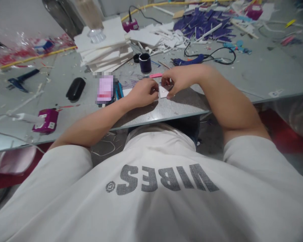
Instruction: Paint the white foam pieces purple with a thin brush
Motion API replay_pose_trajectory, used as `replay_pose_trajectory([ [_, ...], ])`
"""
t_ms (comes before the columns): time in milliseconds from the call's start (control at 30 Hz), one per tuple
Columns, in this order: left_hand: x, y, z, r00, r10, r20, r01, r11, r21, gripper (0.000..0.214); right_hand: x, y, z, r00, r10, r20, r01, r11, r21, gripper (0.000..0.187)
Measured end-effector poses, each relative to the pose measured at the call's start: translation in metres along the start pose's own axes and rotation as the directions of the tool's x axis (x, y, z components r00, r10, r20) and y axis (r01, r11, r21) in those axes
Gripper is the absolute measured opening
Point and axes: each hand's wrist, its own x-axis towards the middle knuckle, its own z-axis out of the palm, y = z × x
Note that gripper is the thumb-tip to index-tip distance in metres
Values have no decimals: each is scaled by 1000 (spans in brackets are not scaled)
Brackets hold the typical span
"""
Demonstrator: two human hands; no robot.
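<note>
My right hand (183,79) arches over a small flat white piece (163,92) near the table's front edge. Its thumb presses on the piece's near edge while the other fingers bend down at the far side. Close by on the left, my left hand (144,92) has its fingers curled together, with the tips by the piece; what they pinch, if anything, is too small to make out. Beyond both hands lies a pink strip-shaped thing (156,75). Partly behind my left wrist, another white strip (127,91) rests on the table.
A dark purple jar (144,63) stands beyond my hands, with a blue corded tool (189,60) to its right. Stacked white boards (106,50) and purple scraps (204,25) lie farther back. On the left are a phone (106,89), a black case (75,89) and a magenta box (46,120).
</note>
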Motion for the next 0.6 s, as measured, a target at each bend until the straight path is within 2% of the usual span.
replay_pose_trajectory([
  [167, 3, 1, 4, 999, -28, -29, 28, 1000, -1, 23, 1, 1, 0, 1000, -5, 6, 5, 1000, -30, 61],
  [367, 2, 1, 6, 998, -23, -54, 25, 999, 22, 21, 5, 7, 5, 1000, -9, 6, 8, 999, 38, 56],
  [600, 2, 1, 9, 998, -33, -46, 36, 998, 55, 22, 0, -6, 3, 1000, 9, -7, -9, 1000, 3, 46],
])
